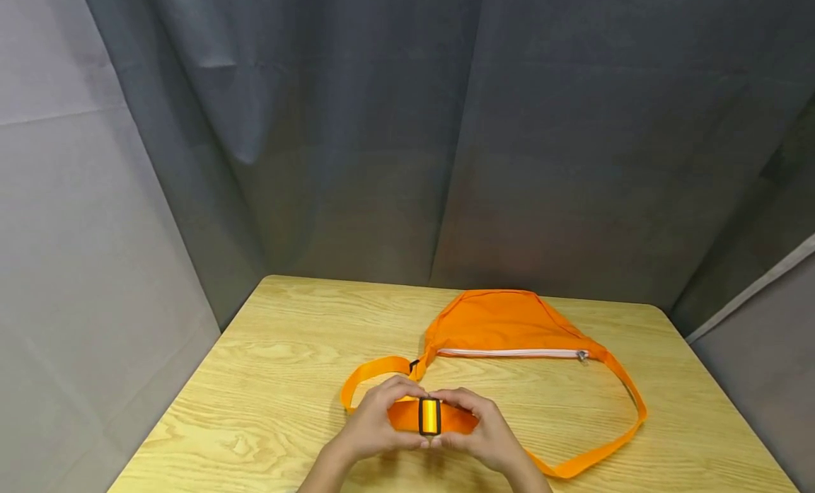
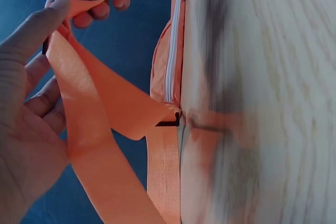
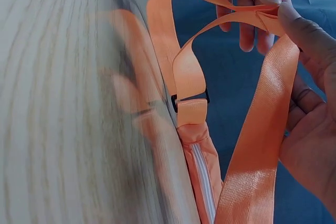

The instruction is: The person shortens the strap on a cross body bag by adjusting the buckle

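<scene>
An orange waist bag [image 1: 503, 323] with a white zipper [image 1: 516, 352] lies flat on the wooden table. Its orange strap [image 1: 611, 450] loops toward the front. Both hands hold a black strap slider [image 1: 429, 416] raised above the tabletop. My left hand [image 1: 378, 424] pinches the strap on the slider's left side between thumb and fingers. On the other side, my right hand [image 1: 474, 429] pinches it the same way, the fingertips of both hands nearly meeting. A second black ring [image 3: 190, 99] joins the strap to the bag's left end.
The light wooden table [image 1: 255, 394] spreads to either side of the hands. A dark grey curtain [image 1: 356, 139] hangs behind its far edge. Paler grey cloth [image 1: 83, 267] stands along the left, with more at the right.
</scene>
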Demonstrator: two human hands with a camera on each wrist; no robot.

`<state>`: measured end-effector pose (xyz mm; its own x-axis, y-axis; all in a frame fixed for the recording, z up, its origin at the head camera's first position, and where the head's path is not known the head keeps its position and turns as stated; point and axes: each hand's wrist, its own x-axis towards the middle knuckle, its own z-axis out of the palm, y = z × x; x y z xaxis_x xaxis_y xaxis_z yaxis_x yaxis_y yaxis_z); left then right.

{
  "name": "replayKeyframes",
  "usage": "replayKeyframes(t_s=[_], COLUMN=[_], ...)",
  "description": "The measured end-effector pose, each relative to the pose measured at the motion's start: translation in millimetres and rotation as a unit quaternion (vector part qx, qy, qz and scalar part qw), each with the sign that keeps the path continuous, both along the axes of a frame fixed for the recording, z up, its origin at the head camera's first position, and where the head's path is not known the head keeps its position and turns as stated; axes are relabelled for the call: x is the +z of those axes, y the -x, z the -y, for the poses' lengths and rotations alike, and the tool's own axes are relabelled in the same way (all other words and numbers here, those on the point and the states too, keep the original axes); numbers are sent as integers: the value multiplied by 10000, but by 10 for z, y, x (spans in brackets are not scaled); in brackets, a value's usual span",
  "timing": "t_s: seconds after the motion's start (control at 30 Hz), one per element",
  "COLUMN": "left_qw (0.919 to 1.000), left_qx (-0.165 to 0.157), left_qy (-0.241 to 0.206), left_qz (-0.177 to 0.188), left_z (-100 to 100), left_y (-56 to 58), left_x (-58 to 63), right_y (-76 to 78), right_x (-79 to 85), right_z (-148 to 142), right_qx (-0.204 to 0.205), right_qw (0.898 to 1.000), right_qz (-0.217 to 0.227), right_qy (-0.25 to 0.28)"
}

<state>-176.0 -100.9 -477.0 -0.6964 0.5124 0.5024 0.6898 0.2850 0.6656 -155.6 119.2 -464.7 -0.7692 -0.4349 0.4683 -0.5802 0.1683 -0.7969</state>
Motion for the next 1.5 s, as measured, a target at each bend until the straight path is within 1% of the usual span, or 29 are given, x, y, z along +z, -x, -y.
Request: replayKeyframes(t_s=[0.1,0.13,0.2,0.37,0.43,0.57,0.6,0.67,0.77,0.9,0.97,1.03,1.1,1.2,1.33,1.43,1.5], left_qw=[9999,9999,9998,9998,9996,9986,9985,9982,9984,9972,9964,9966,9968,9968,9969,9969,9966], left_qx=[-10,2,-6,49,119,294,333,376,300,128,111,61,26,-30,-108,-186,-228], left_qy=[-136,-163,-170,-170,-201,-223,-212,-227,-282,-351,-350,-360,-393,-520,-610,-560,-528], left_qz=[-23,-11,-37,25,128,387,388,410,382,650,761,742,690,605,494,524,590], left_z=[-2,1,8,36,53,92,99,107,99,71,57,43,31,38,71,94,101], left_y=[-3,-4,-3,-14,-25,-36,-38,-53,-104,-181,-197,-204,-202,-190,-99,-28,-9], left_x=[-1,2,7,38,54,88,95,133,245,396,425,438,435,397,225,95,56], right_y=[-34,-34,-6,90,109,122,123,127,144,154,149,141,134,127,139,149,151], right_x=[97,104,54,-166,-201,-213,-220,-230,-240,-230,-213,-198,-185,-177,-187,-198,-201], right_z=[24,28,18,-84,-146,-293,-328,-380,-405,-370,-338,-310,-290,-277,-290,-293,-289], right_qx=[-23,-41,-62,-201,-253,-297,-281,-260,-168,9,100,164,168,192,312,363,388], right_qw=[10000,9999,9997,9978,9967,9945,9941,9924,9911,9930,9942,9951,9956,9944,9904,9891,9889], right_qz=[63,113,219,531,629,826,891,1079,1227,1136,1046,961,918,1040,1348,1424,1431], right_qy=[-7,-19,-72,-335,-446,-569,-549,-534,-484,-330,-228,-130,-56,46,24,-42,-39])
